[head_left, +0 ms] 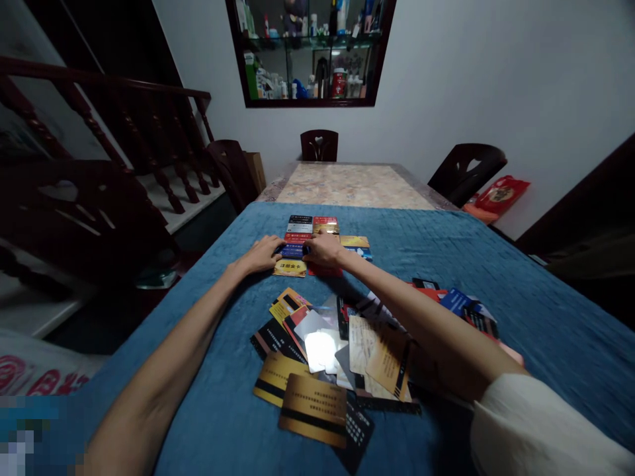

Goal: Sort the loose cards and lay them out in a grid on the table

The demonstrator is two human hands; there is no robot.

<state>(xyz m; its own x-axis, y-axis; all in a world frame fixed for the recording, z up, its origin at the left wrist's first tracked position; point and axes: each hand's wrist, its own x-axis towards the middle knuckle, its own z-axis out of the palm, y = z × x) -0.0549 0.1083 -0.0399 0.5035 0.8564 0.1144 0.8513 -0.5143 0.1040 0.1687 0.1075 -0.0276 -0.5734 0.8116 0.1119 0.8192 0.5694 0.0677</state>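
A blue card (294, 250) lies in the left column of a neat layout of cards, between a red card (297, 237) and a gold card (290, 268). My left hand (262, 255) is at its left edge, fingers curled onto it. At the right edge, the bent fingers of my right hand (321, 249) touch the same card. A black and silver card (300, 225) and a red and gold card (325, 223) form the far row. Beside my right hand are a yellow card (354, 241) and a blue and white card (364, 253). My right hand partly hides the middle column.
Nearer me is a loose heap of overlapping cards, with a gold-brown card (313, 410) in front. More cards, including a blue one (455, 301), lie right of my right forearm. A blue cloth (208, 370) covers the near table. Chairs (466, 173) stand around it.
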